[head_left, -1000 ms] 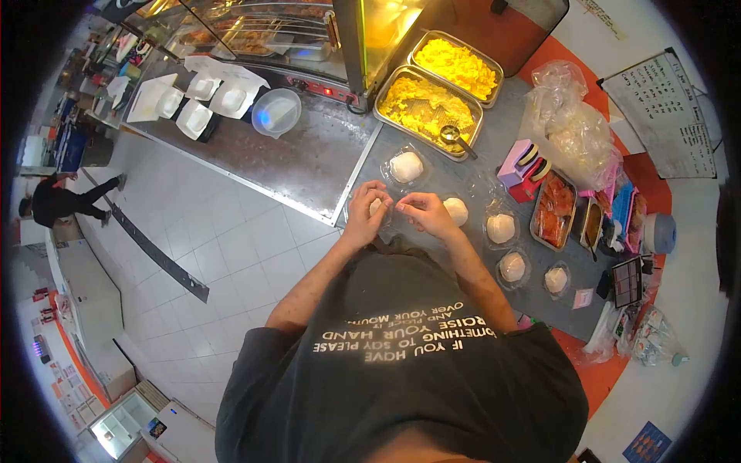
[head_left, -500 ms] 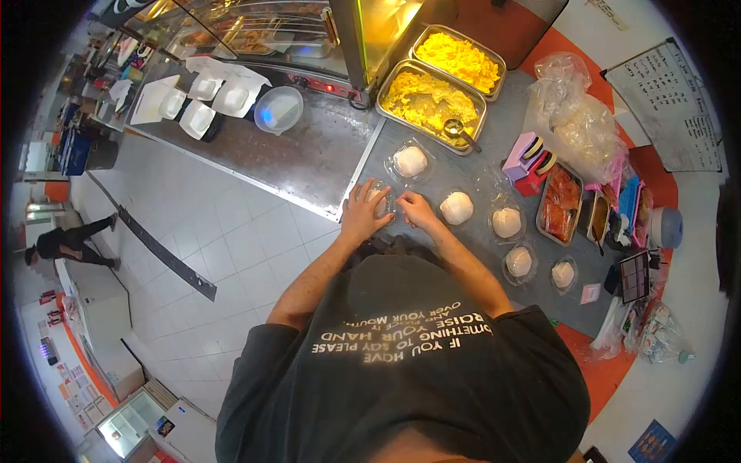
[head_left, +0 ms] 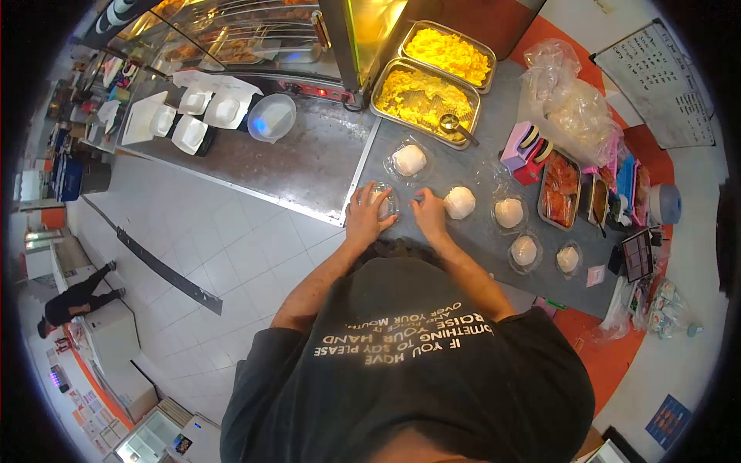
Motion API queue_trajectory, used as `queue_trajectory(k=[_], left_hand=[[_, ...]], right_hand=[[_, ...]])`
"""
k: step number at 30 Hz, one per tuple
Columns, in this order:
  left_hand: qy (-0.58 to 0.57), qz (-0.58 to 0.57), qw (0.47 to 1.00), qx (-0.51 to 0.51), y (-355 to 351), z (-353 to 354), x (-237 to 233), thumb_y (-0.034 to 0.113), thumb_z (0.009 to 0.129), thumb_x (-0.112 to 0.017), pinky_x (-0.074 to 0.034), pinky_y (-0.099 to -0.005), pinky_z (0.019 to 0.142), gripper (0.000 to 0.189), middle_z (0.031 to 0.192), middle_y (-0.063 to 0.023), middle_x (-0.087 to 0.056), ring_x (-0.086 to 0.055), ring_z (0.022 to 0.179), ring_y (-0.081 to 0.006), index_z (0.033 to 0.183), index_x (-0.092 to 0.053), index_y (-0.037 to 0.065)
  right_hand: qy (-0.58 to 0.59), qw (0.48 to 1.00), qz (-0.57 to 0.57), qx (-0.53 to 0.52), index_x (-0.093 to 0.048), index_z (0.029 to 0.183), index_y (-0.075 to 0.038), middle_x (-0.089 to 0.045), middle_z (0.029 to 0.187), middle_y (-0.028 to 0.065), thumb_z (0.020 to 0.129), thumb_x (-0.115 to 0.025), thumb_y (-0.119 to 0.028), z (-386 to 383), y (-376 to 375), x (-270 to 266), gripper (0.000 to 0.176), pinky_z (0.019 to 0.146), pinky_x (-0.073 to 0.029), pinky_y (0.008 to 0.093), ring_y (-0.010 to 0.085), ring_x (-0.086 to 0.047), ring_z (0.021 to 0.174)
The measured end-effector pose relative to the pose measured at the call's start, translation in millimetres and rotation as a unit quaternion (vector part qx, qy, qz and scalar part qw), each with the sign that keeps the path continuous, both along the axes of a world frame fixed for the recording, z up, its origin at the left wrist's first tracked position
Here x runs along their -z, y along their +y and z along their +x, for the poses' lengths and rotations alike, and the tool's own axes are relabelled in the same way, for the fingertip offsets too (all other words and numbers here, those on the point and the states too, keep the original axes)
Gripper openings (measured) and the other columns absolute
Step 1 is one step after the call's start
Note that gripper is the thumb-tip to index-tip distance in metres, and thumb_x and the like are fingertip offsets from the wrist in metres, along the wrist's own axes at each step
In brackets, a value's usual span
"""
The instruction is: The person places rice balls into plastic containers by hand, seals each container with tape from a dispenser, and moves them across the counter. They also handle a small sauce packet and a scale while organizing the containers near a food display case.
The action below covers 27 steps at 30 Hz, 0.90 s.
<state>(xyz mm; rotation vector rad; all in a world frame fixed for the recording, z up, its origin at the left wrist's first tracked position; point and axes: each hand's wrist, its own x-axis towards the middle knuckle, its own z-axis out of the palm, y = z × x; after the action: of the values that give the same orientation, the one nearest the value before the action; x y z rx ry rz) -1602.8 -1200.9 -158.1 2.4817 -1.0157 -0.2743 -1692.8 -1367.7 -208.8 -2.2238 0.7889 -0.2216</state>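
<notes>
My left hand (head_left: 364, 220) rests with its thumb and fingers round a clear plastic tub (head_left: 384, 199), which has something pale inside that is partly hidden. To the right of it, my right hand (head_left: 429, 216) is just above the counter, fingers bent and a little apart, with nothing visible in them. Closest to that hand sits a round white ball (head_left: 460, 202) that looks like rice or dough. Another white ball (head_left: 409, 160) lies on clear plastic beyond my hands. More such balls, one of them (head_left: 509, 213) on clear plastic, run down to the right.
Two metal trays of yellow food (head_left: 424, 100) stand at the back, a ladle (head_left: 450, 123) in the nearer one. A tray of reddish slices (head_left: 559, 189) and plastic bags (head_left: 575, 116) are on the right. White boxes (head_left: 224, 109) and a clear bowl (head_left: 272, 118) sit left, below a glass display case.
My right hand has moved away from the tub, to the right, and its fingers have loosened. My left hand stays on the tub. The view has shifted slightly.
</notes>
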Motion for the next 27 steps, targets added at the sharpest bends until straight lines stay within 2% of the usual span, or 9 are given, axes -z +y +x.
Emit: queue_trajectory(k=[4,7,9,15,20,21,22,25,27], left_hand=[[0.030,-0.017,0.999,0.000,1,2,0,0.042,0.068,-0.073,-0.036,-0.0551,0.095,0.066,0.141,-0.0051,-0.031,-0.029,0.127,-0.0341,0.128,-0.048,0.030],[0.033,-0.015,0.999,0.003,1,3,1,0.041,0.068,-0.073,-0.036,-0.0552,0.095,0.065,0.141,-0.0061,-0.031,-0.027,0.127,-0.0347,0.128,-0.048,0.030],[0.035,-0.014,0.999,0.008,2,4,2,0.041,0.068,-0.073,-0.036,-0.0550,0.095,0.066,0.141,-0.0066,-0.030,-0.027,0.127,-0.0349,0.128,-0.048,0.030],[0.055,-0.043,0.997,0.041,6,12,3,0.037,0.069,-0.074,-0.035,-0.0533,0.096,0.069,0.141,-0.0109,-0.028,-0.028,0.126,-0.0361,0.131,-0.045,0.025],[0.104,-0.226,0.968,0.020,19,33,37,0.032,0.072,-0.074,-0.034,-0.0479,0.098,0.074,0.136,-0.0201,-0.029,-0.032,0.122,-0.0371,0.133,-0.039,0.010],[0.198,-0.246,0.948,-0.051,23,36,42,0.032,0.073,-0.074,-0.033,-0.0459,0.099,0.075,0.133,-0.0217,-0.030,-0.033,0.121,-0.0368,0.132,-0.037,0.004],[0.288,-0.260,0.914,-0.122,26,40,46,0.031,0.074,-0.074,-0.032,-0.0439,0.101,0.077,0.131,-0.0232,-0.031,-0.035,0.120,-0.0366,0.131,-0.035,-0.002],[0.245,-0.159,0.953,-0.077,36,42,60,0.036,0.075,-0.074,-0.040,-0.0378,0.092,0.080,0.128,-0.0200,-0.035,-0.041,0.113,-0.0294,0.132,-0.033,-0.003],[0.192,-0.160,0.966,-0.063,35,38,64,0.035,0.075,-0.074,-0.041,-0.0372,0.089,0.078,0.127,-0.0205,-0.037,-0.040,0.114,-0.0283,0.130,-0.034,-0.003]], right_hand=[[-0.018,0.996,-0.078,0.041,-0.061,0.100,-0.001,-0.065,0.082,0.0196,0.079,-0.061,-0.014,-7,2,0,0.025,0.069,-0.049,0.0387,0.0310,-0.064,0.078],[-0.071,0.997,0.013,0.034,-0.064,0.096,0.000,-0.065,0.078,0.0161,0.080,-0.061,-0.014,4,14,-4,0.022,0.065,-0.050,0.0383,0.0271,-0.064,0.072],[0.075,0.927,0.343,0.136,-0.067,0.092,-0.002,-0.063,0.074,0.0086,0.082,-0.062,-0.017,14,25,-4,0.019,0.059,-0.049,0.0355,0.0207,-0.063,0.069],[0.054,0.764,0.614,0.189,-0.068,0.092,-0.008,-0.063,0.080,0.0023,0.083,-0.066,-0.022,12,26,-4,0.017,0.052,-0.044,0.0267,0.0096,-0.055,0.065],[0.035,0.829,0.522,0.197,-0.067,0.091,-0.008,-0.062,0.079,0.0014,0.083,-0.066,-0.027,7,31,-4,0.020,0.051,-0.042,0.0256,0.0090,-0.054,0.063],[0.029,0.852,0.480,0.207,-0.067,0.089,-0.008,-0.062,0.079,0.0009,0.084,-0.066,-0.028,3,36,-6,0.020,0.051,-0.042,0.0255,0.0090,-0.054,0.063],[0.024,0.849,0.481,0.219,-0.067,0.089,-0.008,-0.062,0.079,0.0009,0.084,-0.066,-0.028,-2,39,-8,0.020,0.051,-0.042,0.0255,0.0090,-0.054,0.063],[-0.021,0.803,0.533,0.265,-0.066,0.088,-0.007,-0.063,0.080,0.0013,0.084,-0.065,-0.028,-20,38,-7,0.021,0.051,-0.042,0.0256,0.0090,-0.055,0.064],[-0.044,0.922,0.219,0.316,-0.064,0.090,-0.003,-0.064,0.082,0.0048,0.086,-0.062,-0.028,-40,18,4,0.025,0.056,-0.044,0.0274,0.0109,-0.057,0.067]])
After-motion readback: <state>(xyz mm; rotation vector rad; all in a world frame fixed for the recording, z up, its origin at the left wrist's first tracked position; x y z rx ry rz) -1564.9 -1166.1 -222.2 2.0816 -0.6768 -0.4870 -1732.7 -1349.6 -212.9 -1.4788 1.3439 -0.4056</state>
